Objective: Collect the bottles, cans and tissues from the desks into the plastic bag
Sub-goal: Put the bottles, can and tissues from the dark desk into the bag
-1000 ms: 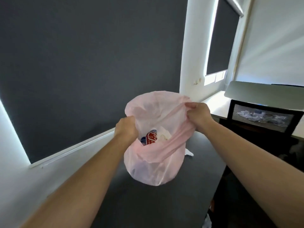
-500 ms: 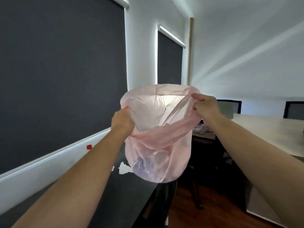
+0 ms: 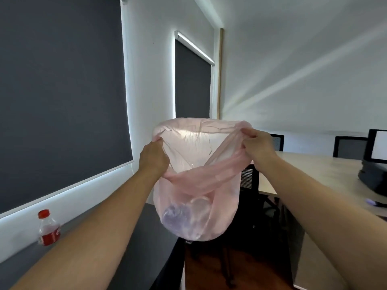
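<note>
Lifted off the dark surface [image 3: 117, 254] since one second ago, the plastic bag [image 3: 196, 197] now hangs in the air past its right edge. The left hand [image 3: 154, 158] and the right hand [image 3: 258, 147] each grip the rim, closed on the thin film, keeping the mouth wide. Inside, at the bottom, lie blurred clear bottles; more I cannot tell. The film could tear or slip under the weight. One red-labelled bottle [image 3: 47, 228] stands at the surface's far edge, not collected.

A bag [image 3: 196, 189] hangs between two gripping hands; a bottle [image 3: 48, 229] stands on the desk [image 3: 146, 248] down-left of them.
</note>
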A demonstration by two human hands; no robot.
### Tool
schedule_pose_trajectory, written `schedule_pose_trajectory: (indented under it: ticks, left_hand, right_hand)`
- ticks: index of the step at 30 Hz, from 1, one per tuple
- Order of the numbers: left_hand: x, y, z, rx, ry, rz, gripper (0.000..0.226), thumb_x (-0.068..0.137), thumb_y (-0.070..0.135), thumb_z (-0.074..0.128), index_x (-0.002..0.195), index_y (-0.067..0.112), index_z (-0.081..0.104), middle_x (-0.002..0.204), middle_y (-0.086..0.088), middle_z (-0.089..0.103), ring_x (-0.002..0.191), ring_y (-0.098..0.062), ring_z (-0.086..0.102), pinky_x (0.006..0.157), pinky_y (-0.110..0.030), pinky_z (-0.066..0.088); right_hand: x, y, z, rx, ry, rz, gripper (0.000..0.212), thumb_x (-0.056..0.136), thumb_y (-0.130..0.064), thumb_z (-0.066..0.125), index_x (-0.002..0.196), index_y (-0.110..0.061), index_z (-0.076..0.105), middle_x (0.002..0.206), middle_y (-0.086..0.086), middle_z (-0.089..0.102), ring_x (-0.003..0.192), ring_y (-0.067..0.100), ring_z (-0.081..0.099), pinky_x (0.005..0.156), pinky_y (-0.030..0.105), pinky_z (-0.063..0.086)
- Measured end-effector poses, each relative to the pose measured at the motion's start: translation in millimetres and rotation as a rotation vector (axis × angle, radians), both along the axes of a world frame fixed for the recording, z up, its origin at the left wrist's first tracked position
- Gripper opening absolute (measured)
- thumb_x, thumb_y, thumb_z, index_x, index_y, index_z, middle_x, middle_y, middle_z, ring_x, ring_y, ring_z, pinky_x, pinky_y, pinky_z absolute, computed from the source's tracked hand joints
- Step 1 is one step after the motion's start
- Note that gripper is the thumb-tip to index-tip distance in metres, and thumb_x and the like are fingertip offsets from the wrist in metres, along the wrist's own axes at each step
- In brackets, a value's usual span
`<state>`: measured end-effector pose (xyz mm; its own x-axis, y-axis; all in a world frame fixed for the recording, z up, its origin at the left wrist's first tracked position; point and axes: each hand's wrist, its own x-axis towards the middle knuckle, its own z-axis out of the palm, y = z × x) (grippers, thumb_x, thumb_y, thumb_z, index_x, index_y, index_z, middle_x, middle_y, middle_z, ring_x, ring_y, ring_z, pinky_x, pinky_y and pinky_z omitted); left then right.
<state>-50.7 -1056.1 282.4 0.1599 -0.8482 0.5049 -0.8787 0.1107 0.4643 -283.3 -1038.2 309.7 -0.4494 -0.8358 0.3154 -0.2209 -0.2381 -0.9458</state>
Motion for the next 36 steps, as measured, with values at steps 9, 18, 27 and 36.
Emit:
schedule_pose_trajectory:
  ticks: [9,18,27,36]
  left_hand:
    - [17.3,-103.8,2.0,0.040,0.007,0.042,0.052,0.089,-0.001,0.041,0.141,0.008,0.041,0.133,-0.018,0.053,0.122,-0.035,0.048,0.098,-0.037,0.042]
    - [80.4,-139.1,-17.8,0.019,0.044,0.270,0.016,0.083,-0.003,0.040,0.086,0.006,0.052,0.087,-0.015,0.059,0.080,-0.033,0.053,0.061,-0.032,0.035]
    - [127.4,-99.1,-28.6,-0.005,0.085,0.732,0.046,0.081,-0.005,0.043,0.112,0.016,0.071,0.117,-0.007,0.069,0.100,-0.030,0.064,0.082,-0.026,0.052]
    - [146.0,-1.4,-68.5,0.057,0.255,1.271,0.049,0.084,-0.003,0.044,0.127,0.013,0.060,0.134,-0.005,0.057,0.121,-0.025,0.054,0.097,-0.026,0.043]
  right_hand:
    - [19.3,-129.7,1.3,0.011,0.021,0.089,0.045,0.087,0.001,0.044,0.122,-0.020,0.063,0.121,0.005,0.063,0.098,0.018,0.057,0.089,0.022,0.046]
    - [113.0,-243.8,-11.9,-0.017,0.107,0.473,0.052,0.082,0.010,0.044,0.125,-0.013,0.062,0.126,0.004,0.059,0.101,0.016,0.056,0.079,0.019,0.047]
    - [244.7,-294.7,-37.5,0.067,0.344,1.158,0.048,0.081,0.011,0.042,0.116,-0.010,0.067,0.114,0.008,0.058,0.090,0.022,0.056,0.078,0.029,0.048]
    - [359.1,-257.4,-76.2,0.089,0.406,1.611,0.053,0.081,0.012,0.041,0.123,-0.011,0.063,0.133,0.009,0.053,0.119,0.026,0.051,0.095,0.032,0.046]
